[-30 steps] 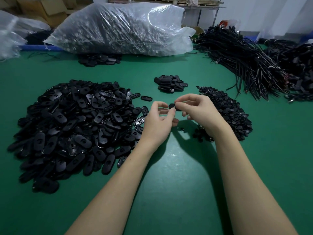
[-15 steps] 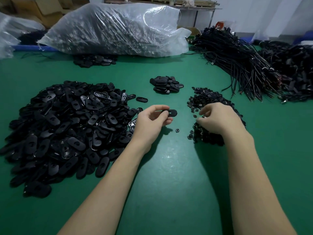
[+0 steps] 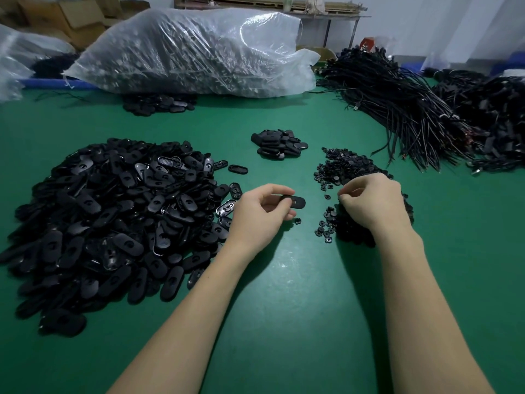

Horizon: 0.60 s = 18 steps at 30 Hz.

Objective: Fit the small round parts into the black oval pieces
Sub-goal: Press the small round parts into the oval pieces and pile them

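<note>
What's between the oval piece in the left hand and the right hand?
Head view: mostly bare green table, with a few stray small round parts between the oval piece and right hand.

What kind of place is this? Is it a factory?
Probably a small factory or assembly workshop. A green worktable holds a big heap of black oval pieces, a pile of small round parts, and bundles of black cords. A clear plastic sack holds more parts.

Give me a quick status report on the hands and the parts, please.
Left hand grips one black oval piece. Right hand over small round parts pile, fingers curled; pick unclear. Nothing between the hands.
</note>
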Each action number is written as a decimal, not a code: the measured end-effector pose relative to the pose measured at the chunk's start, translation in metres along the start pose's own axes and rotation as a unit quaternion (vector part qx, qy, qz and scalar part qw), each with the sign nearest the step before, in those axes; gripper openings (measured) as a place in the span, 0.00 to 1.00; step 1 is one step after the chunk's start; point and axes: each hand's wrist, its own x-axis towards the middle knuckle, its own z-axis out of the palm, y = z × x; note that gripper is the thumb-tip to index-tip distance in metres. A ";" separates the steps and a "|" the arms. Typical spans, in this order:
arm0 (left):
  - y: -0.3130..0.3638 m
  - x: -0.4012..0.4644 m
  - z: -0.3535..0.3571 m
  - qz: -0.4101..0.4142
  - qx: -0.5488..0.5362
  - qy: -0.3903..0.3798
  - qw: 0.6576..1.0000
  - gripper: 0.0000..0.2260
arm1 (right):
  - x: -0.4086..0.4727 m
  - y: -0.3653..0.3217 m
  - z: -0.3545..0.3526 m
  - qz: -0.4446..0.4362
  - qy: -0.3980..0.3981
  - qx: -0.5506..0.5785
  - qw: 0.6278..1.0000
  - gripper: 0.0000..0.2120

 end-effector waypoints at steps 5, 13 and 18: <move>0.001 0.000 0.001 -0.005 -0.012 -0.002 1.000 0.06 | 0.000 -0.003 0.003 -0.010 -0.010 0.135 0.991 0.06; 0.005 0.000 -0.002 -0.038 -0.116 0.002 0.992 0.07 | -0.009 -0.016 0.014 0.006 -0.137 0.411 0.901 0.02; 0.005 0.000 -0.005 -0.042 -0.131 -0.004 0.991 0.12 | -0.011 -0.017 0.014 0.019 -0.189 0.455 0.870 0.06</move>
